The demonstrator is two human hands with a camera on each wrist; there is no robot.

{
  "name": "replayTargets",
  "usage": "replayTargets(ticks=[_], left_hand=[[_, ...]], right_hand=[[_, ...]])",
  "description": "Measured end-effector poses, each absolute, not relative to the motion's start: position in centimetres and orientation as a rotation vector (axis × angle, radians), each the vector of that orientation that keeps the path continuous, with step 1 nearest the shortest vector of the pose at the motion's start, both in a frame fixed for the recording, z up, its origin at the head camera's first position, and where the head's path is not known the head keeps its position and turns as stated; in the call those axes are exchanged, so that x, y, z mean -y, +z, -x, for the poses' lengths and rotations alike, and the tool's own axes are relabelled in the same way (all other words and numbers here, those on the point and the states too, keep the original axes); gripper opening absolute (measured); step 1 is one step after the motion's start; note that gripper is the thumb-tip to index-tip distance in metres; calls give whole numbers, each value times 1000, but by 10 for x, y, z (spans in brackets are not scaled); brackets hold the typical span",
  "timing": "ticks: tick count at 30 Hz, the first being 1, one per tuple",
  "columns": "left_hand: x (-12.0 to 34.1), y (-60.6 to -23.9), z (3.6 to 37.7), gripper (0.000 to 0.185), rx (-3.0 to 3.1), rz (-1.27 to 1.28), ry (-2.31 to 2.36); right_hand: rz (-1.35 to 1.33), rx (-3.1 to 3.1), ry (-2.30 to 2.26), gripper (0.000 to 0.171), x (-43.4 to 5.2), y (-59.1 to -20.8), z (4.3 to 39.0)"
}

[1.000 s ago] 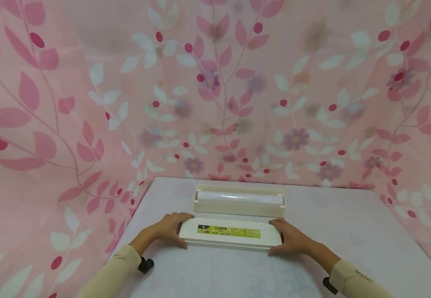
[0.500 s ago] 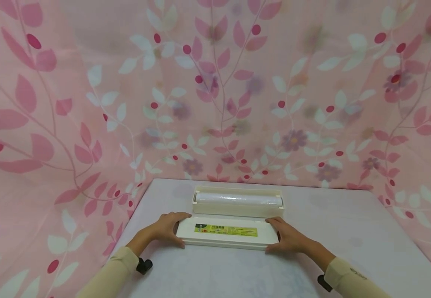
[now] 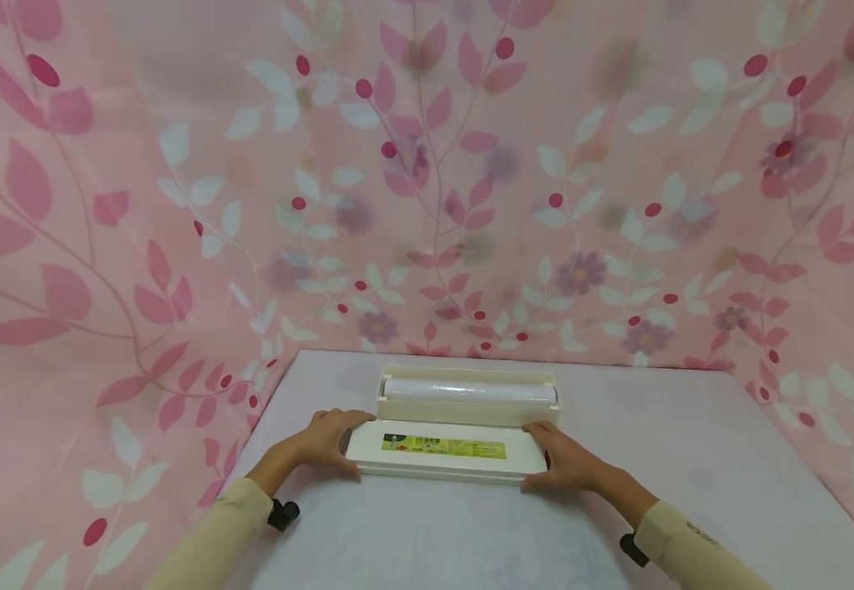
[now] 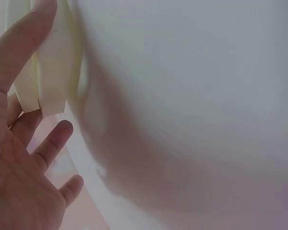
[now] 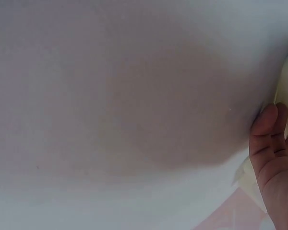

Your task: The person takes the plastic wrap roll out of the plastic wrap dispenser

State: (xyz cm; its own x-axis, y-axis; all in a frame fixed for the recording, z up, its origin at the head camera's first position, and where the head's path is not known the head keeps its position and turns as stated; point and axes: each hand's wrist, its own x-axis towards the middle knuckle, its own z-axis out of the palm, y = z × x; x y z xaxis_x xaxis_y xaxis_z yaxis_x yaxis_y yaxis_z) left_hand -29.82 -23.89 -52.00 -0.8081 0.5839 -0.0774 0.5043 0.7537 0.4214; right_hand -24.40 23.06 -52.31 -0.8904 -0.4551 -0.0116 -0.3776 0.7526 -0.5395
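One long white lid point(image 3: 445, 466) spans the space between the left grip point(image 3: 324, 442) and the right grip point(image 3: 570, 465), held at both ends. Each grip is narrowed onto it from front to back, the thumb at the edge nearer the body and the fingers at the far edge. In the left wrist view the thumb lies along the lid's side, while two fingers stick out clear of it. Both wrist views are dim and partial, so I cannot tell whether the lid's underside rests on the counter point(image 3: 427, 533). A yellow-green printed label point(image 3: 443, 447) sits on its upper face, midway between the grips.

Just beyond the lid, on the far side of both grips, stands an open cream box point(image 3: 467, 410), running nearly parallel to it. Inside is a single shiny whitish roll point(image 3: 471, 391), reaching almost from end to end of the box.

Pale cloth covers the counter around the grips. Toward the body from each grip comes a cream sleeve point(image 3: 224, 524), with a black device point(image 3: 283, 515) at the cuff. Past the box, and out to either side of the grips, hangs a pink leaf-patterned curtain point(image 3: 471, 205).
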Motion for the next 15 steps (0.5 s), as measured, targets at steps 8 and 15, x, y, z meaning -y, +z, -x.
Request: replayTargets(ticks=[8,15], left_hand=[[245,-520,297,98,-2758,-819,542],[239,-518,299,99,-2720,-797,524]], right_hand=[[687,-2761,-851,100,-226,-523,249],[686,-2772,-828,100,-231,-524,248]])
